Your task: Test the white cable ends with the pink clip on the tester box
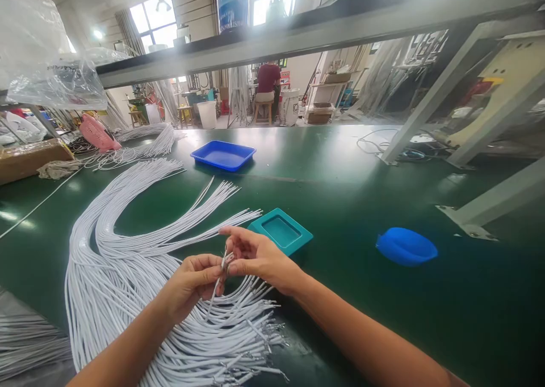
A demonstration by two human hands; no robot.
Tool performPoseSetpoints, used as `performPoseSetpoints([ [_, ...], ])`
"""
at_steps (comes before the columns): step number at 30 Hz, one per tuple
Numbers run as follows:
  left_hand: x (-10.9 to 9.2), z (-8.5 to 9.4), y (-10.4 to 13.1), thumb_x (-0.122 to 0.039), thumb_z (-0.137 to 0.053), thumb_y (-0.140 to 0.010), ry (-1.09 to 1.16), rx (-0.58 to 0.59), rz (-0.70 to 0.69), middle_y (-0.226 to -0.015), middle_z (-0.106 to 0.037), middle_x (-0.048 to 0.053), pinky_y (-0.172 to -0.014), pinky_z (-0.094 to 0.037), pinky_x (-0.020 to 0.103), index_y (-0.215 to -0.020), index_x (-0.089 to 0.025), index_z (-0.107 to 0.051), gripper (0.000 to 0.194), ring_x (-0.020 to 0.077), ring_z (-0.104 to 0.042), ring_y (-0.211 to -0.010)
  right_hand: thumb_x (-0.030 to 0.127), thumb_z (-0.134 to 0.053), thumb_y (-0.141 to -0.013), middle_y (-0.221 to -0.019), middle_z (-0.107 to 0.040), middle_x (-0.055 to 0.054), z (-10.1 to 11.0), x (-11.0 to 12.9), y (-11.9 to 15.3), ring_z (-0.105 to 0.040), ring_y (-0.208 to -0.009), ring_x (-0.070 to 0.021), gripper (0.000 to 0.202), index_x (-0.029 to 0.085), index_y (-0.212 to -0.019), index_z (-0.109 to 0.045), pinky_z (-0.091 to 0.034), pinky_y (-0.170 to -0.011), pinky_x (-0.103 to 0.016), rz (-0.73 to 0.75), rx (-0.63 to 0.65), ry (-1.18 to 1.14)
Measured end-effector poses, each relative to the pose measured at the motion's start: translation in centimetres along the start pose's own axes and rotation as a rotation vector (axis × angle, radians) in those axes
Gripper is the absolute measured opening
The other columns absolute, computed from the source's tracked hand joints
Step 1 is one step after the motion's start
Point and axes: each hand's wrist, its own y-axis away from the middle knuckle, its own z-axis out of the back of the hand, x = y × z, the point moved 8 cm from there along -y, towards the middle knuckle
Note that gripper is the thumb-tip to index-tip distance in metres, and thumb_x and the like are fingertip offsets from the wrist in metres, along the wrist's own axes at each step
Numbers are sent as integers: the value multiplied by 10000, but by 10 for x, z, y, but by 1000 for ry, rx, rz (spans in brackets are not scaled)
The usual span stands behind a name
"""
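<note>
Between my two hands is the end of a white cable, held up above the near part of a large bundle of white cables. My left hand pinches this cable near its tip. From the right, my right hand closes thumb and finger on the same end, its index finger stretched out to the left. Some small pieces show at the fingertips, too small to name. The bundle curves over the green table, and many of its near ends carry small metal tips. Just behind my right hand sits a teal tray.
A blue tray lies farther back, and a blue bowl-like container stands to the right. Metal frame legs are fixed to the green table. A cardboard box and pink basket are at left. One person sits far behind.
</note>
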Motion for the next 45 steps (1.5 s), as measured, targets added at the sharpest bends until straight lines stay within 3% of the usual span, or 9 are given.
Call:
performPoseSetpoints([
  [2,4,-3,0,-245,-632,-725,29,50,48,-502,-536,31,-403,-192,176,-700,-94,-633,153,43,-393,-415,225,-764,-563,-868,-540,14,-3,16,2,-498,-736,-94,546,255,-1080,-591,-427,-707,-242,102,76,228],
  [5,9,-5,0,-217,-648,-704,62,104,93,-574,-538,34,-397,-163,183,-715,-95,-634,124,54,-444,-435,251,-684,-673,-799,-573,-8,-7,24,4,-525,-743,-110,194,194,-859,-687,-434,-706,-251,145,130,336],
  [13,6,-6,0,-202,-640,-726,81,93,20,-655,-532,29,-471,-259,181,-735,-101,-621,103,65,-483,-522,279,-767,-529,-553,-622,-12,1,-17,3,-548,-543,-103,206,116,-610,-672,-441,-596,-253,-125,-188,-147],
  [18,2,0,-1,-215,-609,-758,40,8,-66,-633,-559,33,-483,-283,168,-747,-109,-605,107,64,-467,-537,299,-658,-678,-609,-640,-25,-4,-13,4,-573,-583,-120,182,120,-708,-672,-458,-618,-268,-51,-186,-89],
  [21,-3,3,-2,-213,-611,-756,-13,-46,-130,-600,-583,33,-490,-301,171,-724,-119,-583,104,78,-492,-538,255,-581,-759,-644,-646,-34,3,5,10,-561,-615,-131,155,140,-690,-659,-444,-604,-268,131,-294,368],
  [24,-5,4,-2,-209,-609,-757,-36,-70,-147,-588,-593,34,-497,-319,173,-721,-118,-576,103,85,-510,-542,182,-513,-813,-624,-610,-40,-6,31,22,-504,-632,-135,206,141,-645,-624,-405,-604,-274,515,-381,890],
  [29,1,6,-6,-184,-634,-730,39,-69,-90,-668,-573,7,-481,-329,177,-942,-149,-583,221,84,-533,-537,99,-405,-859,-597,-528,-31,-39,28,34,-451,-660,-143,300,142,-611,-569,-377,-657,-289,977,-105,1386],
  [38,21,28,-13,-106,-620,-699,74,-153,44,-682,-575,13,-436,-334,160,-1022,-147,-498,348,91,-544,-531,125,-515,-818,-786,-633,-52,-6,-2,0,-548,-806,-176,118,131,-923,-570,-284,-929,-382,378,102,1630],
  [45,28,27,-16,-72,-602,-689,104,-155,105,-669,-591,20,-432,-339,153,-967,-148,-454,325,90,-546,-521,107,-409,-857,-791,-625,-86,-13,-14,-1,-535,-782,-196,176,100,-913,-575,-309,-854,-345,374,139,1805],
])
